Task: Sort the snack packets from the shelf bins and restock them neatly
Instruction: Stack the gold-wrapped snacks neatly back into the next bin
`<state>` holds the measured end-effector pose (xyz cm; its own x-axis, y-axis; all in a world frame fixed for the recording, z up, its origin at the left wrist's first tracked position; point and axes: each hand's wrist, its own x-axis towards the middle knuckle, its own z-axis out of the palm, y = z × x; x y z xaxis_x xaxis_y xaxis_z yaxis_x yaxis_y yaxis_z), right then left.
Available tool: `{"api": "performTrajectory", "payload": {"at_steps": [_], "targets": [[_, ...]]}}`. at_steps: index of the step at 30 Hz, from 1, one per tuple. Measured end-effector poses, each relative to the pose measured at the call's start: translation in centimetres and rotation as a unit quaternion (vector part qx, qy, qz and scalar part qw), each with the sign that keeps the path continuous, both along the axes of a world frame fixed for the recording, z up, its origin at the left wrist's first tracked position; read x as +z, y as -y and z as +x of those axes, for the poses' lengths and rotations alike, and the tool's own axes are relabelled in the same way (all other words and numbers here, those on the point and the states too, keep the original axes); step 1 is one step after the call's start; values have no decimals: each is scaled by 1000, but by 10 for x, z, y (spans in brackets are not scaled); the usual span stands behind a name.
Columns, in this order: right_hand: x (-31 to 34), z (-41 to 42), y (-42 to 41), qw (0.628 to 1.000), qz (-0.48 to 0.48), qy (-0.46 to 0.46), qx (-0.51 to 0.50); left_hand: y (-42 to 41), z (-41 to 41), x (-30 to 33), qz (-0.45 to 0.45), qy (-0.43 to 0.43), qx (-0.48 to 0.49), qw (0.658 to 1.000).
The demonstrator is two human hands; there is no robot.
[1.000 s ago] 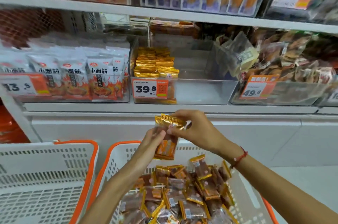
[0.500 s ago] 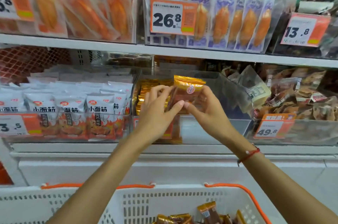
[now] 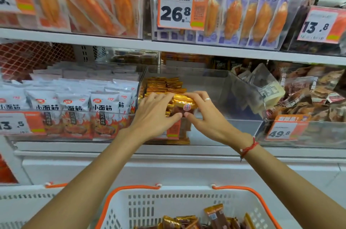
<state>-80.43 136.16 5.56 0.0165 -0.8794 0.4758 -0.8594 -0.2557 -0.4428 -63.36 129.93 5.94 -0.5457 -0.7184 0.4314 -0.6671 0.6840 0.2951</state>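
A small stack of gold-topped snack packets [image 3: 184,104] sits between both my hands inside the clear shelf bin [image 3: 241,97]. My left hand [image 3: 155,112] holds the stack's left side, thumb underneath. My right hand [image 3: 203,111] grips its right side, fingers curled over the top. Right behind them lies a neat row of the same gold packets [image 3: 164,84] at the bin's left. More of these packets [image 3: 211,217] lie loose in the white basket with orange rim [image 3: 142,208] below.
White noodle-snack bags [image 3: 74,105] fill the bin to the left. A bin of dark mixed packets [image 3: 309,90] stands on the right. Orange price tags [image 3: 182,9] hang on the bins. A second white basket [image 3: 22,202] sits at lower left.
Both hands have lowered the packets from above the bin's rim down into the bin, beside the stacked gold row. The view has tilted up from the basket.
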Motion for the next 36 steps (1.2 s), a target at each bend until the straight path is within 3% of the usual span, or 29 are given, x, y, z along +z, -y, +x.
{"api": "performTrajectory", "payload": {"at_steps": [4,7,10,15,21,29,31,33,36], "targets": [[1,2,-4,990,-57,-123,-39,-9,22,-27,-99,-72,51,991],[-8,9,0,976,-87,-193,-58,-16,36,-61,-147,-41,76,985],[-18,19,-3,983,-46,-164,-65,-18,40,-78,-153,6,73,985],[10,17,-5,984,43,-170,-42,-18,41,-71,-178,6,73,981],[65,12,26,959,217,-181,13,-16,42,-64,-200,19,70,977],[60,13,38,940,310,-142,29,-14,41,-63,-175,28,60,982],[47,10,28,955,274,-113,25,-15,42,-64,-179,28,58,982],[23,10,12,977,180,-113,-8,-15,42,-67,-184,23,55,981],[-11,15,-11,978,54,-194,-51,-18,40,-69,-182,29,59,981]]}}
